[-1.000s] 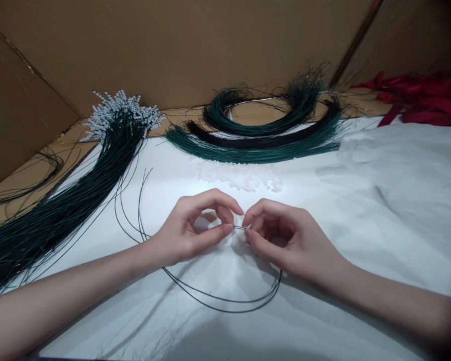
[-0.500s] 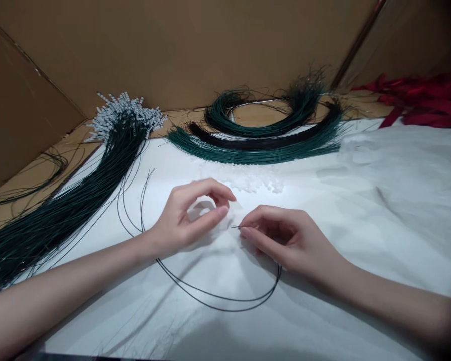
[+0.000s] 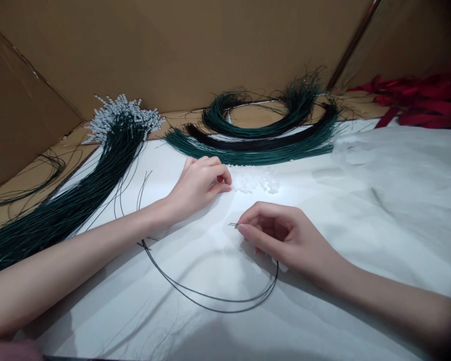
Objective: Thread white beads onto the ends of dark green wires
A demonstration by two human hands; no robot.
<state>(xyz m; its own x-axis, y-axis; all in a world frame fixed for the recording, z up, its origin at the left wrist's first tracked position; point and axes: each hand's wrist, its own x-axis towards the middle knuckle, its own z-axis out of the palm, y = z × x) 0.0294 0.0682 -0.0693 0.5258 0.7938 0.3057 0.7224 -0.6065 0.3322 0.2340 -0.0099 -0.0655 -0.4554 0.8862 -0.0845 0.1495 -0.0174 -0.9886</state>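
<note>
My right hand [image 3: 281, 238] rests on the white cloth [image 3: 379, 210] and pinches the tip of thin dark wires [image 3: 218, 298], which loop down and round under my wrist. A short bare end sticks out left of my fingertips. My left hand [image 3: 201, 183] has reached forward to a scatter of small clear beads [image 3: 255, 181]. Its thumb and fingers are pinched together at the edge of the beads; what they hold is too small to see.
A long bundle of dark green wires with white bead tips [image 3: 78, 195] lies on the left. Curved bundles of green and black wires [image 3: 263, 138] lie behind the beads. Red ribbon-like material [image 3: 421, 103] sits far right. Brown cardboard walls [image 3: 173, 45] close in the back and left.
My left hand let go of the wire end and moved forward to the beads. My right hand stayed put, still pinching the wires.
</note>
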